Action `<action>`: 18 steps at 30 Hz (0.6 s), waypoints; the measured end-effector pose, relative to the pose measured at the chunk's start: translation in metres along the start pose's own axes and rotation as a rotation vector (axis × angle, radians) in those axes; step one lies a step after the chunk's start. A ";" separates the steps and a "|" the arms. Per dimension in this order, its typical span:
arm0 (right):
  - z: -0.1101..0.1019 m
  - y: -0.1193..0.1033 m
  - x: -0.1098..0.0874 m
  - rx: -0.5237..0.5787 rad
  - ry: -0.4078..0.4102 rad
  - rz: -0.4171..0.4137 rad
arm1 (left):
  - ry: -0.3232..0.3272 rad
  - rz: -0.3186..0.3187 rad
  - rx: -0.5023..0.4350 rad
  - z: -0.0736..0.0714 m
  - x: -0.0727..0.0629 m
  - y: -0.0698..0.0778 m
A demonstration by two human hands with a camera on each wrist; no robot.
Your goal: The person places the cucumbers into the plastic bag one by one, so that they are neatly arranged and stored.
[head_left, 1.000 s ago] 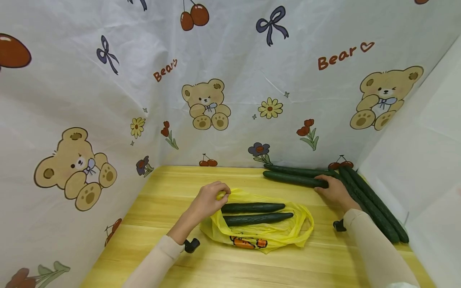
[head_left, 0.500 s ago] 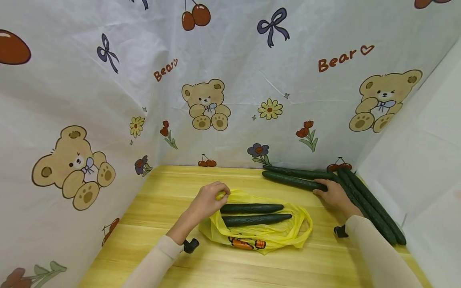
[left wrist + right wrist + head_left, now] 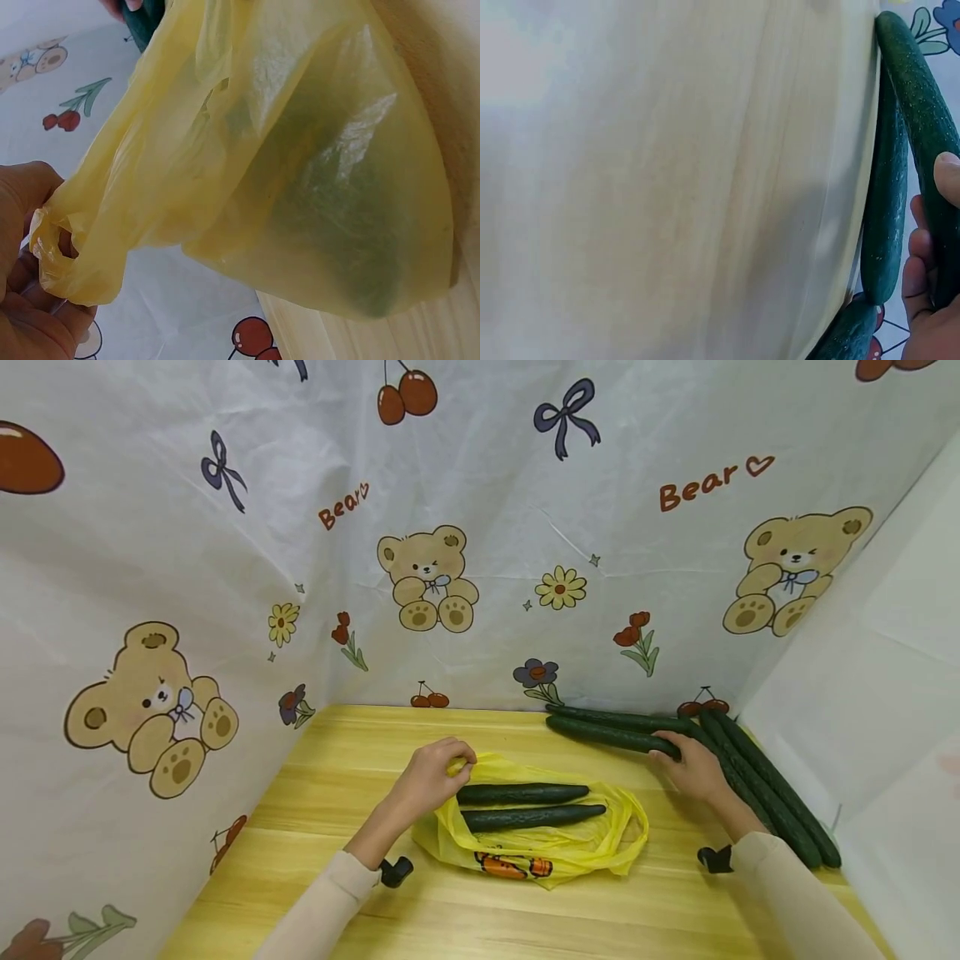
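My left hand (image 3: 437, 774) pinches the left handle of a thin yellow plastic bag (image 3: 588, 853) and holds it up. In the left wrist view the bunched handle (image 3: 94, 255) runs between thumb and fingers. Two dark green cucumbers, a rear one (image 3: 522, 794) and a front one (image 3: 532, 817), lie side by side in the bag's open mouth, their left ends hidden. At the back right, my right hand (image 3: 693, 770) grips another cucumber (image 3: 922, 105) near its right end, thumb on one side, fingers on the other. A second cucumber (image 3: 885, 210) lies right behind it.
Along the right wall (image 3: 892, 718), more long cucumbers (image 3: 780, 802) lie lengthwise, partly behind my right hand. A white cloth (image 3: 480, 660) printed with bears backs the wooden table (image 3: 360, 735) and covers its left side. Black wrist mounts (image 3: 397, 872) stick out beneath both wrists.
My right hand has shifted slightly toward me with the gripped cucumber, whose right end sits a little lower. My left hand keeps its hold on the bag, and the head view has drifted slightly.
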State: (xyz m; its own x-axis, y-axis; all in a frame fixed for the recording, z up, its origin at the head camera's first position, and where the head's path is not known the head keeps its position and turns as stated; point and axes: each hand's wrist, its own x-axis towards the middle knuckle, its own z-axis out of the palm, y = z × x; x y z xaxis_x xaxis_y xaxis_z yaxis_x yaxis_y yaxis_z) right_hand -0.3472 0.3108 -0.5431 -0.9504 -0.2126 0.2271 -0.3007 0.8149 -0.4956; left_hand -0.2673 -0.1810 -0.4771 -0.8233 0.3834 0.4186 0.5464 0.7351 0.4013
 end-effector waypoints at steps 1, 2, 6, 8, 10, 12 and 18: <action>-0.001 -0.001 -0.002 0.000 0.009 0.000 | 0.002 -0.001 -0.001 0.000 0.000 0.000; -0.002 -0.002 -0.005 -0.001 0.017 0.001 | 0.003 -0.001 -0.001 0.000 0.000 0.000; -0.007 -0.003 -0.016 0.017 0.021 0.031 | 0.004 -0.002 -0.003 0.001 -0.001 -0.002; -0.010 -0.003 -0.022 0.030 0.021 0.046 | 0.003 0.001 -0.007 0.002 -0.001 -0.003; -0.013 -0.002 -0.028 0.044 0.024 0.057 | 0.003 0.009 -0.012 0.003 0.000 -0.003; -0.016 -0.002 -0.034 0.055 0.023 0.065 | 0.003 0.014 -0.014 0.003 0.000 -0.003; -0.027 -0.009 -0.048 0.064 0.017 0.080 | 0.007 0.008 -0.004 0.003 -0.001 -0.003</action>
State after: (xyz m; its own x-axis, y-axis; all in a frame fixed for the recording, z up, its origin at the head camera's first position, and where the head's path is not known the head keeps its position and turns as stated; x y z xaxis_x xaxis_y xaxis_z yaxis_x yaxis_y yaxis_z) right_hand -0.2967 0.3285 -0.5270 -0.9703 -0.1383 0.1986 -0.2286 0.7929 -0.5648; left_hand -0.2686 -0.1816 -0.4806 -0.8175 0.3854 0.4280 0.5540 0.7295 0.4012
